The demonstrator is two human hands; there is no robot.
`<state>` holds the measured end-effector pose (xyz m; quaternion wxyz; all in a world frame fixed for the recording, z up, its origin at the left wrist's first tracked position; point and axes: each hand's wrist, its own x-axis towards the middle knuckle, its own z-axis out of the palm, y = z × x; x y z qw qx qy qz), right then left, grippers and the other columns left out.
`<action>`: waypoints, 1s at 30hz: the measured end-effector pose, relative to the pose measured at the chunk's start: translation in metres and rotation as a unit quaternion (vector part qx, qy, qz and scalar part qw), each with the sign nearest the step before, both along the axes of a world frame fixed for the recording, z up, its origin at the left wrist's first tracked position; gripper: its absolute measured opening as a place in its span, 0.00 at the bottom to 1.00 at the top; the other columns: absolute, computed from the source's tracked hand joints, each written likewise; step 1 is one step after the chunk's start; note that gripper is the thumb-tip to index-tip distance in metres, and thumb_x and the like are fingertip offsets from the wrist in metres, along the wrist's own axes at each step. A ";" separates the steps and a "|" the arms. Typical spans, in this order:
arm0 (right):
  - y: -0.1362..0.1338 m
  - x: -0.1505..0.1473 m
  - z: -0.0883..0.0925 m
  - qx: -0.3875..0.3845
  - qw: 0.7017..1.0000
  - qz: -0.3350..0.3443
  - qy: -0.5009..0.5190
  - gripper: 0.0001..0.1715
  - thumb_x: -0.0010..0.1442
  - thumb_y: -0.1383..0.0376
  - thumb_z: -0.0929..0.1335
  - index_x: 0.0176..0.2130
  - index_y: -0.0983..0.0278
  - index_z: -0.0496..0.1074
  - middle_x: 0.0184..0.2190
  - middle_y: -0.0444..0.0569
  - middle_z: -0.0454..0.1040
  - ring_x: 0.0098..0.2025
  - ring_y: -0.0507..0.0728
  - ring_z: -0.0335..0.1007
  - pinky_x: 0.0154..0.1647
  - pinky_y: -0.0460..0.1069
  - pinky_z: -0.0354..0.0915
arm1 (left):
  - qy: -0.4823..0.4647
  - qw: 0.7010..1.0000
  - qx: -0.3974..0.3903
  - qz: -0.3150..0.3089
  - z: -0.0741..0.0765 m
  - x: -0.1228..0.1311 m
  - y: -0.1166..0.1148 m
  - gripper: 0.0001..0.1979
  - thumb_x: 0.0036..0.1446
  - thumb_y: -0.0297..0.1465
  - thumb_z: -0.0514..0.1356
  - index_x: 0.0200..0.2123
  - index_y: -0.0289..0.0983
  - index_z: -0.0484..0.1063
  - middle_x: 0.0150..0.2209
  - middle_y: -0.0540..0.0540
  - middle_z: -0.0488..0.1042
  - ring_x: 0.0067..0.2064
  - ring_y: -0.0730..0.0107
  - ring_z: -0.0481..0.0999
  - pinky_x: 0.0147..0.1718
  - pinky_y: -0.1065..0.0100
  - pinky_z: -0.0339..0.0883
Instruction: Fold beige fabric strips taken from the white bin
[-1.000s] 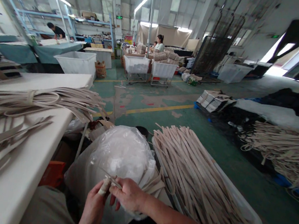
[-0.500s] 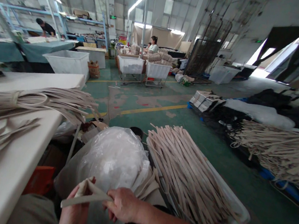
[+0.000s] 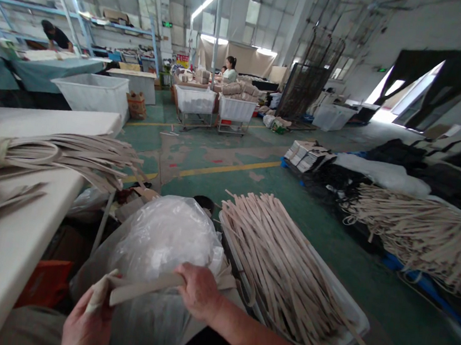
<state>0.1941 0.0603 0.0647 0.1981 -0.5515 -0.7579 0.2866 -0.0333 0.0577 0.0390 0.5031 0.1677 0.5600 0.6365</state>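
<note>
My left hand (image 3: 88, 324) and my right hand (image 3: 198, 290) both pinch one beige strap (image 3: 144, 288), stretched flat between them low in the view. The left end of the strap is folded over at my left thumb. Behind the hands bulges a clear plastic bag (image 3: 163, 242) stuffed with white material. To the right, a white bin (image 3: 347, 299) holds a thick heap of the same beige straps (image 3: 281, 268).
A white table (image 3: 5, 257) at left carries a tied bundle of straps (image 3: 47, 155). An orange crate (image 3: 47, 281) sits under it. More strap piles (image 3: 420, 235) lie at right on the green floor. White carts (image 3: 195, 101) and other people working stand far back.
My hands have drawn apart, pulling the strap out longer between them; my left hand moved left and down. The view shifted slightly to the right.
</note>
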 end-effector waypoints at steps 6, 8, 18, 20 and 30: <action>0.019 0.021 0.014 -0.149 0.956 -0.109 0.227 0.22 0.68 0.56 0.56 0.39 0.65 0.71 0.23 0.43 0.73 0.17 0.49 0.65 0.20 0.43 0.59 | -0.132 0.987 -0.020 0.093 0.013 0.003 0.007 0.08 0.47 0.29 0.69 0.33 0.36 0.79 0.31 0.53 0.78 0.27 0.78 0.73 0.23 0.80 0.71; 0.023 0.026 0.012 -0.177 0.948 -0.126 0.234 0.23 0.68 0.56 0.56 0.37 0.66 0.72 0.23 0.44 0.73 0.15 0.48 0.61 0.18 0.42 0.57 | -0.139 0.983 -0.016 0.116 0.017 0.000 0.009 0.04 0.52 0.28 0.66 0.33 0.36 0.79 0.32 0.53 0.78 0.27 0.78 0.73 0.23 0.79 0.72; 0.009 -0.005 -0.013 -0.092 0.993 0.060 0.040 0.19 0.56 0.51 0.71 0.44 0.58 0.78 0.38 0.46 0.81 0.39 0.59 0.76 0.36 0.46 0.63 | -0.131 0.989 -0.026 0.057 0.025 0.012 0.004 0.05 0.54 0.32 0.65 0.32 0.36 0.78 0.31 0.49 0.79 0.31 0.72 0.78 0.27 0.78 0.74; 0.006 -0.017 -0.016 -0.054 0.995 0.089 -0.010 0.21 0.58 0.50 0.69 0.47 0.56 0.76 0.40 0.46 0.81 0.43 0.59 0.76 0.37 0.46 0.63 | -0.134 0.988 -0.052 0.061 0.025 0.013 0.002 0.05 0.53 0.32 0.65 0.32 0.36 0.78 0.30 0.49 0.79 0.30 0.72 0.78 0.26 0.78 0.73; 0.003 -0.026 -0.025 0.004 0.977 0.125 -0.170 0.09 0.61 0.64 0.65 0.37 0.61 0.76 0.36 0.49 0.81 0.39 0.59 0.77 0.32 0.47 0.62 | -0.143 0.986 -0.070 0.048 0.026 0.014 -0.003 0.09 0.45 0.31 0.69 0.31 0.35 0.77 0.30 0.48 0.78 0.32 0.71 0.78 0.28 0.77 0.73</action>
